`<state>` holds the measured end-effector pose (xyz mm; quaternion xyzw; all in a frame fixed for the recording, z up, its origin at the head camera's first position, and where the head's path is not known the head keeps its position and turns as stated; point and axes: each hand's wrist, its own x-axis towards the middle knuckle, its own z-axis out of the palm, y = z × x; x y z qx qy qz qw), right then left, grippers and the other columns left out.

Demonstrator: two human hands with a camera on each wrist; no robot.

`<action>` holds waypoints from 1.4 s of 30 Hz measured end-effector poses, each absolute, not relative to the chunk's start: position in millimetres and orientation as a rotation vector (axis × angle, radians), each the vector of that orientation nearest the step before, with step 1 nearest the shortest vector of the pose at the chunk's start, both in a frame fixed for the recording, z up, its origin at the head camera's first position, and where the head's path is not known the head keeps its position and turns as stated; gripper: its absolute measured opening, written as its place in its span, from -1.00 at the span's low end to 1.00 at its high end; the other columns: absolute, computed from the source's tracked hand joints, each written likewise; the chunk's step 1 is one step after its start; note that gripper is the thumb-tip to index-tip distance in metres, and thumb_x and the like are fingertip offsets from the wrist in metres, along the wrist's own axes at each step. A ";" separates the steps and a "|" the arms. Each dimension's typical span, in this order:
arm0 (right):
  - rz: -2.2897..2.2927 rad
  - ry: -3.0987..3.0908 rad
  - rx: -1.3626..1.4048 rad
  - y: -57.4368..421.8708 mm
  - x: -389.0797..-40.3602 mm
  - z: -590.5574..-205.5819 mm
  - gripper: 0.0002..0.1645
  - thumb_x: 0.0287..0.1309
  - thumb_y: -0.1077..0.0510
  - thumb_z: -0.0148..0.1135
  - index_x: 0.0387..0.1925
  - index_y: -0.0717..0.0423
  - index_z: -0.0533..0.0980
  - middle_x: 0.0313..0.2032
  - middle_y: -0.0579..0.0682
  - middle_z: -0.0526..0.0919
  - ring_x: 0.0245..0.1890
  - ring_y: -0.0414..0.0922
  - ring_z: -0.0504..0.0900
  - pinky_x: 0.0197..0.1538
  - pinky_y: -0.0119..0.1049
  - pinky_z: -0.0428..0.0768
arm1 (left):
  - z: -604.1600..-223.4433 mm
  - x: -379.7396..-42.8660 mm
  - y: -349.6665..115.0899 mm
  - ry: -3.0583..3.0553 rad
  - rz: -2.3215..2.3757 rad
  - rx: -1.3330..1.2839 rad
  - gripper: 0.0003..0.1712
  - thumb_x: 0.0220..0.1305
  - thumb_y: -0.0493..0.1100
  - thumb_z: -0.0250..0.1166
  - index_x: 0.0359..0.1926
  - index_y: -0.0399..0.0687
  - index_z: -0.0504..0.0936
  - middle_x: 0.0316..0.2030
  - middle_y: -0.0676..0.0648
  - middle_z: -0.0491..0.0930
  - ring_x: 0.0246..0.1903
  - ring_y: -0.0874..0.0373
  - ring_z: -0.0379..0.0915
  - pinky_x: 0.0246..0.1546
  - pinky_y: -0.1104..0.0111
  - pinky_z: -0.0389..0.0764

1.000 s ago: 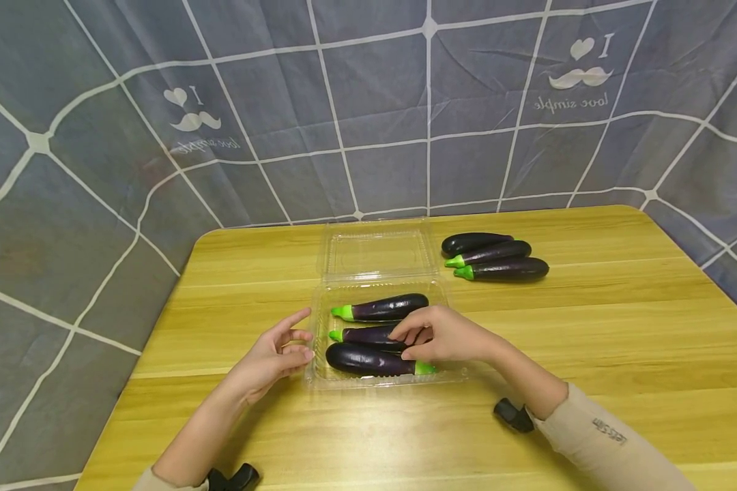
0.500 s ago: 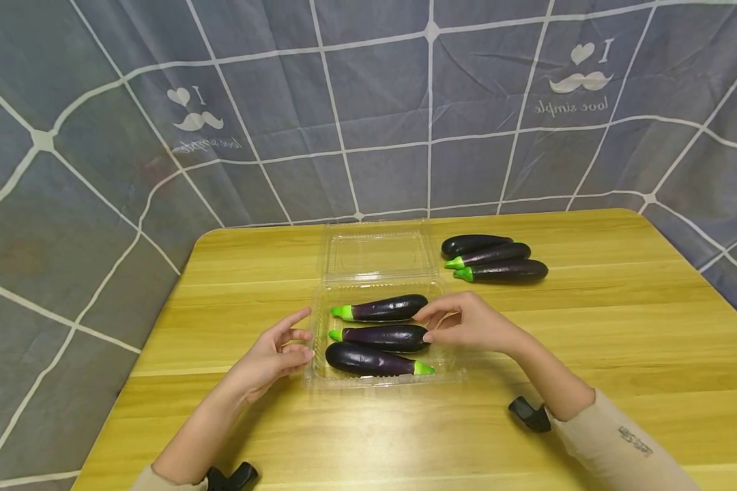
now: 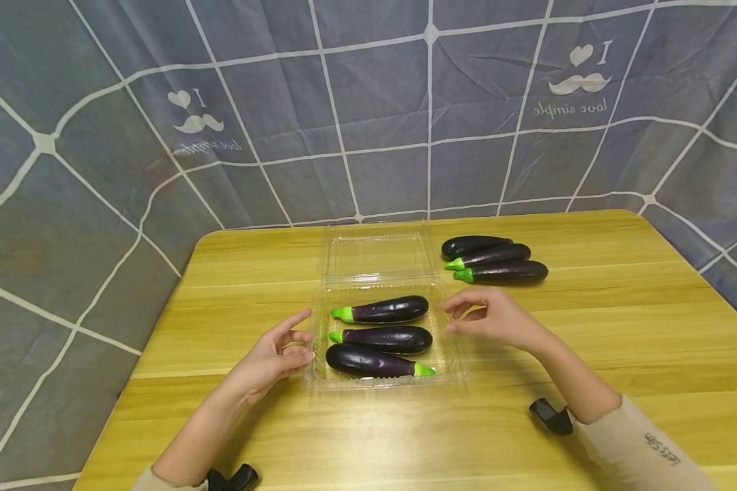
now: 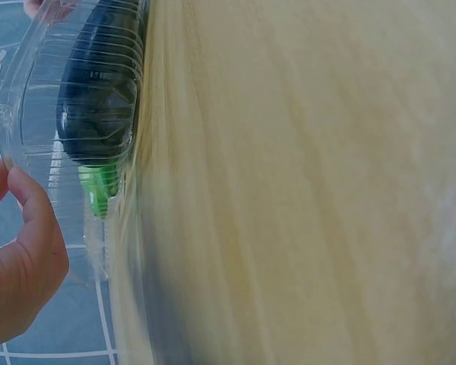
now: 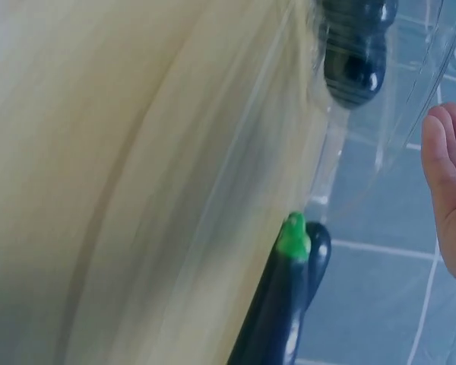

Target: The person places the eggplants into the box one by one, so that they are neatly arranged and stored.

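Observation:
Three eggplants lie side by side in the lower half of a clear plastic clamshell box [image 3: 376, 384]. The far eggplant [image 3: 393, 309] and middle eggplant [image 3: 388, 339] have their green stems to the left. The near eggplant [image 3: 368, 361] has its stem to the right. My left hand [image 3: 269, 360] touches the box's left rim, thumb and index finger spread apart along it; the left wrist view shows its fingertips [image 4: 23, 179] at the rim. Just off the box's right rim is my right hand [image 3: 494, 317], fingers loosely bent and nothing held.
The clear lid [image 3: 377, 254] lies folded back behind the box. Three more eggplants [image 3: 508, 273] rest together at the back right of the wooden table [image 3: 620, 307]. A grey curtain [image 3: 387, 109] with white lines hangs behind the table.
My right hand has moved from over the eggplants rightward out of the box, uncovering the middle one. The left hand has stayed at the left rim.

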<state>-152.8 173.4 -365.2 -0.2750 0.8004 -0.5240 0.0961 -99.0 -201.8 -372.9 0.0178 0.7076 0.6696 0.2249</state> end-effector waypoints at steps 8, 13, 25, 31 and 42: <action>-1.512 2.439 -0.742 189.8 -153.6 -369.8 -0.61 -0.07 0.25 0.42 -0.14 0.33 0.58 -0.19 0.19 0.63 -0.26 -0.17 0.60 -0.21 -0.28 0.61 | -373.2 -98.5 -202.2 1.949 1.851 0.054 -0.12 0.18 -0.39 0.19 0.44 -0.12 -0.05 -0.08 -0.13 0.27 -0.26 0.20 0.39 -0.22 0.38 0.52; -1.511 2.464 -0.724 197.8 -154.1 -371.6 -0.60 -0.06 0.24 0.41 -0.15 0.35 0.57 -0.19 0.23 0.62 -0.25 -0.10 0.60 -0.19 -0.29 0.61 | -374.1 -98.1 -202.3 1.940 1.861 0.054 -0.12 0.18 -0.40 0.19 0.44 -0.13 -0.05 -0.09 -0.11 0.29 -0.28 0.23 0.40 -0.22 0.39 0.52; -1.559 2.513 -0.637 222.7 -157.4 -378.3 -0.57 -0.02 0.25 0.39 -0.11 0.41 0.53 -0.15 0.32 0.58 -0.21 -0.04 0.60 -0.16 -0.37 0.59 | -372.9 -96.9 -203.5 1.949 1.871 0.053 -0.13 0.19 -0.40 0.18 0.44 -0.15 -0.06 -0.10 -0.11 0.28 -0.27 0.24 0.40 -0.23 0.39 0.52; -1.526 2.581 -0.549 238.4 -158.8 -381.5 -0.56 0.03 0.21 0.36 -0.07 0.38 0.52 -0.12 0.30 0.56 -0.16 -0.06 0.58 -0.14 -0.43 0.56 | -373.5 -96.9 -203.1 1.946 1.873 0.050 -0.12 0.19 -0.40 0.19 0.44 -0.14 -0.06 -0.10 -0.09 0.29 -0.27 0.24 0.40 -0.23 0.39 0.52; -1.487 2.678 -0.484 259.2 -162.7 -377.0 -0.56 0.05 0.20 0.34 -0.07 0.39 0.51 -0.18 0.06 0.61 -0.21 -0.28 0.56 -0.16 -0.51 0.53 | -374.3 -98.4 -201.9 1.941 1.869 0.055 -0.12 0.19 -0.41 0.18 0.44 -0.13 -0.06 -0.08 -0.13 0.28 -0.28 0.22 0.40 -0.23 0.39 0.52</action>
